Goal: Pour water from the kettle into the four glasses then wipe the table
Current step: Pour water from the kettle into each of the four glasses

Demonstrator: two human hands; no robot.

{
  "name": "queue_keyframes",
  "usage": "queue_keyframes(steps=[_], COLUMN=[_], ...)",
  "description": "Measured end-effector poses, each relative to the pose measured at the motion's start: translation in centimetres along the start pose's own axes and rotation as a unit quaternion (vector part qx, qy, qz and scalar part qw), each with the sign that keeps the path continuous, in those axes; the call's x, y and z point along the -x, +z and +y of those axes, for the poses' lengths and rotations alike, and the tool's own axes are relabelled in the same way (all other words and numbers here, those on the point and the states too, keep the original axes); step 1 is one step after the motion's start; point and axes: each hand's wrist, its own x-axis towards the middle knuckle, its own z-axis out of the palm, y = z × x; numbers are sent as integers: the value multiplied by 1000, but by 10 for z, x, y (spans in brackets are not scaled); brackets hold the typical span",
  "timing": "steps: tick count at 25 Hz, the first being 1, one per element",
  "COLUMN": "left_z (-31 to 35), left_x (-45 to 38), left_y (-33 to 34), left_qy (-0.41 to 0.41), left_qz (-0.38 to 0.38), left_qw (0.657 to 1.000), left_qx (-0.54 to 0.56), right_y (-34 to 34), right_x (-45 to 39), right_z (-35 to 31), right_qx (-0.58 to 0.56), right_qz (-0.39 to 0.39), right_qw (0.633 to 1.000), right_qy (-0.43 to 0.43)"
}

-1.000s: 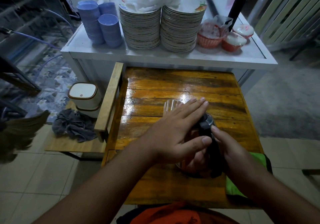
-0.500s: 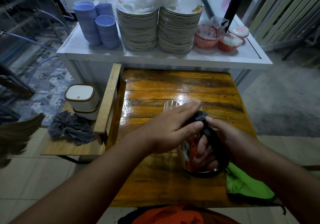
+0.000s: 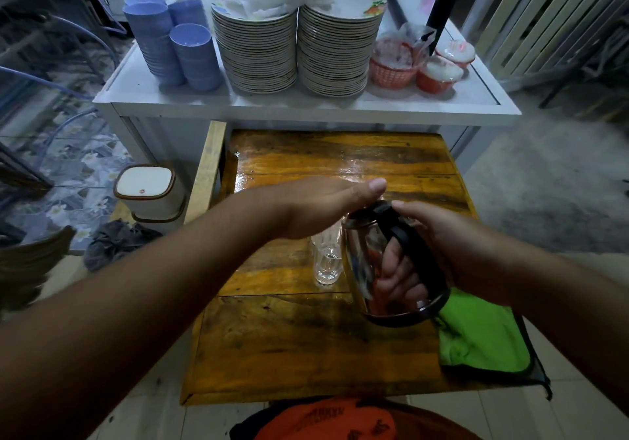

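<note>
Wooden planks made up the glossy surface (image 3: 289, 337), which stood against a white counter (image 3: 306, 104) stacked with plates (image 3: 258, 51) and blue bowls (image 3: 190, 55). The right hand (image 3: 439, 235) had its fingers (image 3: 398, 269) clamped around the black handle of the kettle (image 3: 367, 262), held tilted above the surface. The left hand (image 3: 316, 208) lay flat over the kettle's lid, fingers together and straight, holding nothing. Just left of the right fingers and under the left palm stood clear glasses (image 3: 327, 259), partly hidden. A green cloth (image 3: 480, 337) lay just below the right fingers, at the surface's edge.
</note>
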Motion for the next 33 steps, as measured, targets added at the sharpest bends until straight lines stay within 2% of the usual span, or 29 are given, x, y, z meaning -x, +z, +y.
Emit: queue_keyframes(steps=[7, 33], left_z=[11, 6], left_x=[-14, -34], left_y=[-15, -26], left_qy=[-34, -46], left_qz=[-50, -67], left_qw=[991, 987], left_qx=[120, 137], right_y=[-6, -19], right_x=[-2, -2], right_z=[-16, -45], right_qx=[-3, 16], right_qz=[-11, -19], right_qw=[1000, 997], right_qy=[23, 68])
